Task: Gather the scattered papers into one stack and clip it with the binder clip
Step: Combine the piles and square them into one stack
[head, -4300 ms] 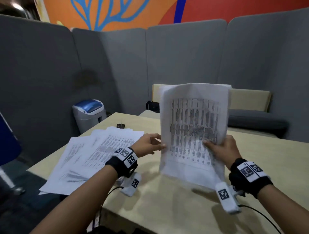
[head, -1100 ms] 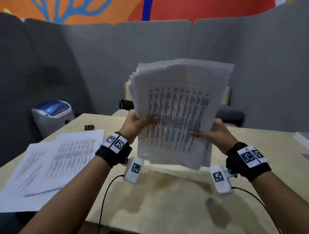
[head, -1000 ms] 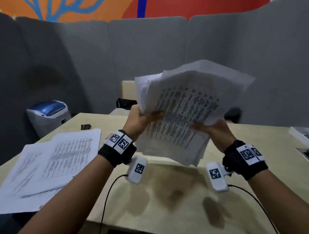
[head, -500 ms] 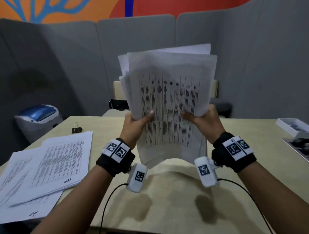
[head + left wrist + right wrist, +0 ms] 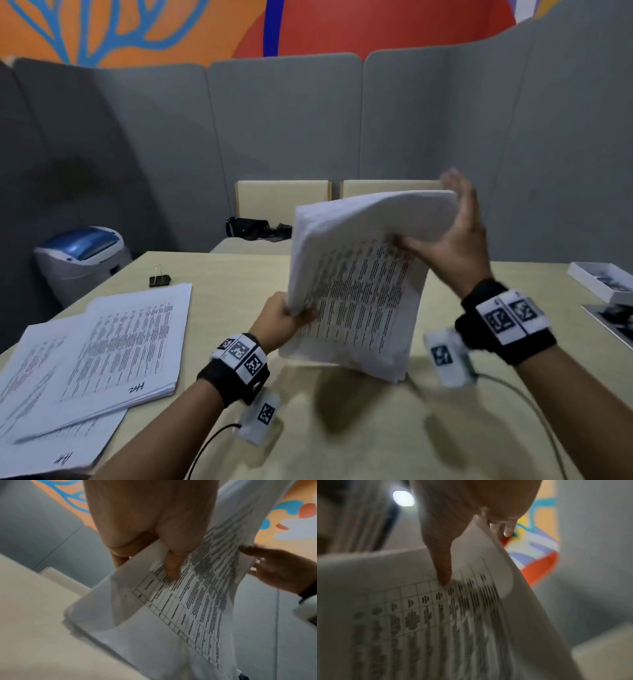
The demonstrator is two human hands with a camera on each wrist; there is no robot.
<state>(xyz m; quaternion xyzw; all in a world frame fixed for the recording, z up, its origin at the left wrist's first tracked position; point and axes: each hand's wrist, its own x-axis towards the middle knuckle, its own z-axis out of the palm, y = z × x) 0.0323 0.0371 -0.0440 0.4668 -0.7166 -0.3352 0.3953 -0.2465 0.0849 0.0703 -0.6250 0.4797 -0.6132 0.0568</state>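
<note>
A stack of printed papers (image 5: 356, 294) stands tilted, with its bottom edge on the beige table (image 5: 342, 428) and its top curling over. My left hand (image 5: 281, 320) grips its lower left edge, thumb on the printed face (image 5: 171, 566). My right hand (image 5: 448, 246), blurred, pinches the top right corner, thumb (image 5: 441, 568) on the front and fingers behind. More loose printed papers (image 5: 113, 342) lie fanned out at the table's left. A black binder clip (image 5: 159, 279) sits just beyond them, apart from both hands.
A white and blue bin (image 5: 80, 253) stands off the table's far left corner. A shallow white box (image 5: 603, 279) and a printed sheet (image 5: 613, 320) lie at the right edge. A black bag (image 5: 253, 228) rests on the bench behind, with grey partitions around.
The stack has come down from mid-air so its bottom edge meets the table. My right hand has moved up to the top right corner, and my left hand has slid lower.
</note>
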